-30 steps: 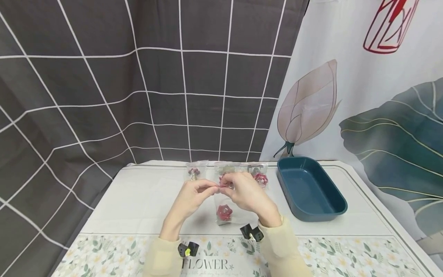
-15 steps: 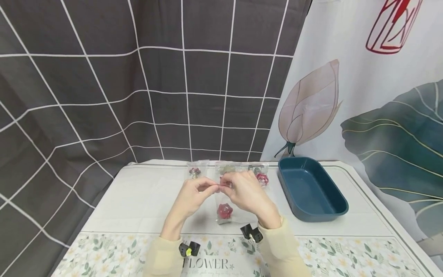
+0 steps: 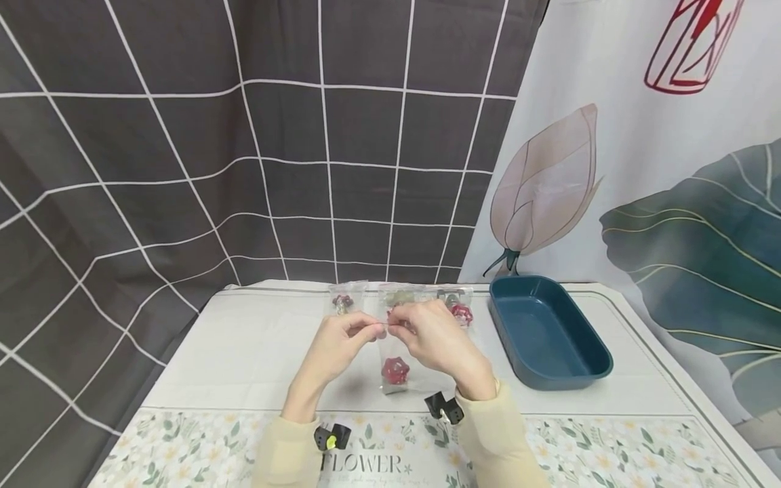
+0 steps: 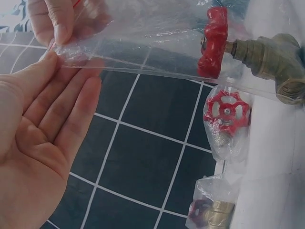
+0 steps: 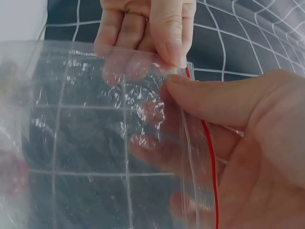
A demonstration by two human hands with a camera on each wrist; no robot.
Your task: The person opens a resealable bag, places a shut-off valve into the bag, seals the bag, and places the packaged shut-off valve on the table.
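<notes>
A clear zip bag [image 4: 143, 45] hangs from both hands, and a brass valve [image 4: 274, 62] with a red handwheel [image 4: 213, 45] sits at its lower end. My left hand [image 3: 332, 351] pinches a corner of the bag's top edge between thumb and forefinger, its other fingers lying behind the plastic. Right beside that grip, my right hand [image 3: 436, 342] pinches the same edge with its thumb in front. The red zip strip [image 5: 209, 148] runs down from the pinched corner across the right fingers. In the head view the bagged handwheel shows below the hands, near the table.
Several other bagged valves lie toward the table's back, one with a red handwheel [image 4: 227, 112] and one with a dark red handwheel [image 3: 342, 301]. At the right stands a deep blue rectangular tray [image 3: 518, 359]. A floral strip [image 3: 201, 440] runs along the table's front. Curtains hang behind.
Very little differs: both hands keep pinching the bag's top edge at nearly the same spot, and the head view has shifted only slightly.
</notes>
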